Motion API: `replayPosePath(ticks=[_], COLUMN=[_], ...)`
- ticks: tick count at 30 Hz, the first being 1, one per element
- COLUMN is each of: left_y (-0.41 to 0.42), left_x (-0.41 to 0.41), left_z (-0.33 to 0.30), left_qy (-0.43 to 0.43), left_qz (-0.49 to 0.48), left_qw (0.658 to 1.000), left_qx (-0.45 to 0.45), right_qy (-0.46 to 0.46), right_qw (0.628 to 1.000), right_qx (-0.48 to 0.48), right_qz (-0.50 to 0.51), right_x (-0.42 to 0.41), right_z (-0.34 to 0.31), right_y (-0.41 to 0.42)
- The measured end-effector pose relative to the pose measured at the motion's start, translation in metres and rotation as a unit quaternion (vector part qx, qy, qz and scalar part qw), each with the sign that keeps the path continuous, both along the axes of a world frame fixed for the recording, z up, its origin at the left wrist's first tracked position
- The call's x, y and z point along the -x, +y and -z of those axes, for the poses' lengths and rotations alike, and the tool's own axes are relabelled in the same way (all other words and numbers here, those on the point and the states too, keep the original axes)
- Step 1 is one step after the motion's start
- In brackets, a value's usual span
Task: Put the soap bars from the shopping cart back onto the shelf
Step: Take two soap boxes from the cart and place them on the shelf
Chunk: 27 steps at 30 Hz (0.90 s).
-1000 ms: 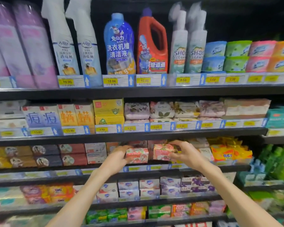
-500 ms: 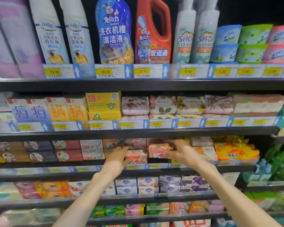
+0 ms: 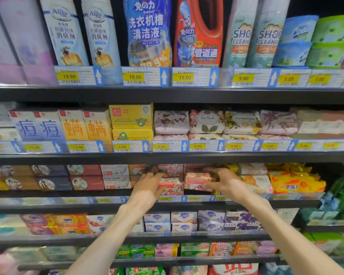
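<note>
The left hand (image 3: 147, 187) reaches into the third shelf (image 3: 48, 205) from the top, its fingers (image 3: 157, 172) laid over the top left edge of a red-and-white Goat Soap bar (image 3: 170, 186) that sits at the shelf's front; whether they truly grasp it or only rest on it I cannot tell. The right hand (image 3: 224, 181) is beside it, fingers and thumb curled round the right end of a pink Goat Soap bar (image 3: 197, 181), grasping it just above the shelf and slightly tilted. The 2 bars lie side by side, almost touching, with more pink soap boxes (image 3: 170, 168) stacked behind them in the same row.

To the left on that shelf stand white Goat Soap boxes (image 3: 115, 181), then red (image 3: 86, 182) and dark packs (image 3: 54, 183) in 2 tiers. To the right are floral wrapped bars (image 3: 256, 182) and yellow packets (image 3: 294, 184). Price tags (image 3: 165, 199) run along the shelf edge beneath the hands.

The shelf above carries yellow boxes (image 3: 131, 116), boxes with large blue and orange characters, and flower-printed wrapped bars (image 3: 207, 121), each over a 9.90 tag (image 3: 198, 146). The top shelf holds tall spray bottles (image 3: 66, 32), a blue cleaner bottle (image 3: 147, 30), a red jug (image 3: 199, 32) and 2 shoe cleaner bottles (image 3: 240, 36). Below the hands, white and purple soap packs (image 3: 184, 221) fill the next shelf.
</note>
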<state>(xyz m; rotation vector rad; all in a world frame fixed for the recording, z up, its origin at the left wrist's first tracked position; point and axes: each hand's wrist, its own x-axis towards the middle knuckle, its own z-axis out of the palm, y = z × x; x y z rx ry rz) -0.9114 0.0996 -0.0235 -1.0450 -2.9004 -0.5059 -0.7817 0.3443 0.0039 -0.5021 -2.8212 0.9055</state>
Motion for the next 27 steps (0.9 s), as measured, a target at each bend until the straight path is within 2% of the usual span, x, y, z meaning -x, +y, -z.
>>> replayPosePath(ticks=[9, 15, 27], left_y=[-0.001, -0.002, 0.001], left_x=[0.001, 0.001, 0.002], left_z=[0.002, 0.003, 0.007], left_qy=[-0.002, 0.006, 0.013], left_qz=[0.003, 0.003, -0.001], left_qw=[1.0, 1.0, 1.0], left_qx=[-0.01, -0.011, -0.014], right_qy=[-0.029, -0.04, -0.032], right_qw=[0.991, 0.964, 0.959], right_qx=[-0.13, -0.263, -0.282], right_qz=[-0.023, -0.014, 0.015], right_x=[0.002, 0.007, 0.009], right_z=[0.006, 0.016, 0.017], right_y=[-0.003, -0.013, -0.02])
